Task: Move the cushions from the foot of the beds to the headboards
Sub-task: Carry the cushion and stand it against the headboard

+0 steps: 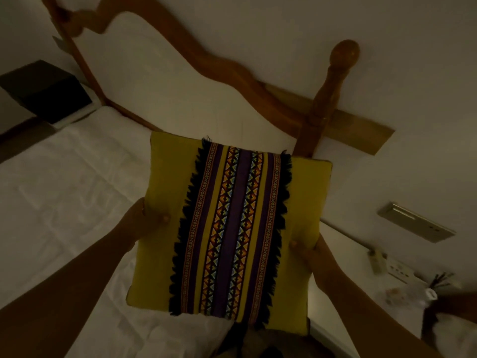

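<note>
White bed (64, 189) below; both hands grip cushion (229, 228) edges.

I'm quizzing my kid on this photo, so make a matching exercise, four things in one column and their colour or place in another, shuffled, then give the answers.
Things:
1. cushion
2. bed sheet
3. headboard
4. left hand

Descriptions:
A. carved brown wood against the wall
B. white, spread under the cushion
C. gripping the cushion's left edge
D. mustard yellow with a fringed patterned stripe

Pairs: 1-D, 2-B, 3-A, 4-C
</note>
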`<control>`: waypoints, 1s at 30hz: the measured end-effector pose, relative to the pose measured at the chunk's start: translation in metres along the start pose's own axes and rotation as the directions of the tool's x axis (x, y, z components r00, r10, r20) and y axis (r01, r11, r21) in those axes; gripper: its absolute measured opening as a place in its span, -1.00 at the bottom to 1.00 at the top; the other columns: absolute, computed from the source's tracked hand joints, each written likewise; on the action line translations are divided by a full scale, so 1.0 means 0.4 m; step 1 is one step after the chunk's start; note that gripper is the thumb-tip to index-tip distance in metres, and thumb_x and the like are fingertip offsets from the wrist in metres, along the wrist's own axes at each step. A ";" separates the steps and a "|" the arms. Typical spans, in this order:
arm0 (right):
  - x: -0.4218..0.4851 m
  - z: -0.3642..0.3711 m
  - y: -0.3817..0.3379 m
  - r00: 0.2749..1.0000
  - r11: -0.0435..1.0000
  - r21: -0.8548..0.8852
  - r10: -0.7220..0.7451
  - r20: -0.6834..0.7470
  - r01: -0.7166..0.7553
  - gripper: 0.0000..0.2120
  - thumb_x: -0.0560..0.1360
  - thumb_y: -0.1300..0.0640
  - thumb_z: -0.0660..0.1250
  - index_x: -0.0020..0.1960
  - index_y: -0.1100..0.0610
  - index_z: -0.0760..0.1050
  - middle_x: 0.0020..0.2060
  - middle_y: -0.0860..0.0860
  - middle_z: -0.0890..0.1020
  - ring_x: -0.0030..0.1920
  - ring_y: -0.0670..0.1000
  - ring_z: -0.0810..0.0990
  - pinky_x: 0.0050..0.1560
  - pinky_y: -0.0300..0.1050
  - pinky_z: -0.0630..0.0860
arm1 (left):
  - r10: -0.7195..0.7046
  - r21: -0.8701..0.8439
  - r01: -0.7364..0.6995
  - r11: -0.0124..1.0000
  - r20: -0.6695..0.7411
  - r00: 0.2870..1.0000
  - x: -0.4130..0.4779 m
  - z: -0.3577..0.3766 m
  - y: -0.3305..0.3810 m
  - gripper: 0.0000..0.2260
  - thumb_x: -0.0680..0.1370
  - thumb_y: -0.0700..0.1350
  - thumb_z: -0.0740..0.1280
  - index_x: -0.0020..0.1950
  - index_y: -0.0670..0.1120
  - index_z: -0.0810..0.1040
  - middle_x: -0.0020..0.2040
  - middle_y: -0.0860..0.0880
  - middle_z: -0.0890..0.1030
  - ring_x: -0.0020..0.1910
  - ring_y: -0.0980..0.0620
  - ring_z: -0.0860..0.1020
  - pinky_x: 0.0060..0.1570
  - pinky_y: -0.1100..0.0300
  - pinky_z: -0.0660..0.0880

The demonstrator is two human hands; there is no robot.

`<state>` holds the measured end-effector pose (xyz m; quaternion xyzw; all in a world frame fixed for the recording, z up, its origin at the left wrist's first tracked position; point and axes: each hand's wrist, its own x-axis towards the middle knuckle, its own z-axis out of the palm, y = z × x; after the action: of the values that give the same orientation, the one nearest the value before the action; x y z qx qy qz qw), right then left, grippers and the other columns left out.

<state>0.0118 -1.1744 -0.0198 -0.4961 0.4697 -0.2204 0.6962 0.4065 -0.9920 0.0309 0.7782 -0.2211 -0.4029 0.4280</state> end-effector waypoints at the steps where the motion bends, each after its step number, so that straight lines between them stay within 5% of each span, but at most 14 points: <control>1: 0.014 0.018 0.006 1.000 1.000 0.005 0.020 -0.016 -0.020 -0.47 0.39 0.06 0.52 0.31 -0.14 0.48 0.16 0.01 0.69 0.11 0.11 0.70 0.06 0.20 0.65 | -0.006 0.003 0.006 1.000 0.009 1.000 0.027 -0.010 -0.009 -0.22 0.24 0.01 0.58 0.41 -0.10 0.39 0.26 -0.15 0.56 0.19 -0.23 0.57 0.16 -0.27 0.53; 6: 0.096 0.105 0.039 0.992 0.995 0.029 0.097 -0.083 -0.094 -0.34 0.39 0.11 0.53 0.43 -0.01 0.39 0.23 0.08 0.64 0.19 0.19 0.64 0.18 0.32 0.56 | -0.073 0.009 0.073 0.997 0.027 0.997 0.179 -0.075 -0.059 -0.30 0.39 -0.10 0.56 0.45 -0.10 0.34 0.32 -0.17 0.52 0.22 -0.24 0.55 0.20 -0.30 0.49; 16: 0.287 0.256 0.045 0.975 0.985 0.059 0.167 -0.149 -0.160 -0.35 0.51 0.25 0.41 0.54 0.06 0.26 0.35 0.16 0.54 0.29 0.27 0.54 0.29 0.38 0.46 | -0.125 0.042 0.123 0.992 0.052 0.991 0.455 -0.145 -0.037 -0.25 0.35 -0.10 0.59 0.46 -0.13 0.33 0.35 -0.18 0.49 0.26 -0.26 0.51 0.25 -0.28 0.46; 20: 0.357 0.299 0.044 0.963 0.974 0.080 0.223 -0.154 -0.213 -0.33 0.54 0.25 0.39 0.57 0.05 0.20 0.40 0.15 0.49 0.34 0.27 0.50 0.33 0.33 0.44 | -0.094 0.062 0.090 0.994 0.070 0.993 0.562 -0.161 -0.016 -0.33 0.38 -0.11 0.57 0.42 -0.13 0.37 0.30 -0.18 0.54 0.18 -0.22 0.56 0.12 -0.17 0.53; 30: 0.513 0.314 0.006 0.941 0.968 0.103 0.248 -0.230 -0.230 -0.31 0.57 0.24 0.36 0.59 -0.05 0.15 0.34 0.02 0.46 0.31 0.20 0.46 0.18 0.21 0.46 | 0.009 0.032 -0.012 0.999 0.115 0.993 0.770 -0.126 0.038 -0.44 0.45 -0.22 0.50 0.39 -0.07 0.37 0.22 -0.05 0.54 0.17 -0.15 0.53 0.08 -0.11 0.54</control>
<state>0.2157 -1.2712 -0.1030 -0.3787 0.5989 -0.2102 0.6736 0.6257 -1.1877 -0.0756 0.7595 -0.2559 -0.4409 0.4040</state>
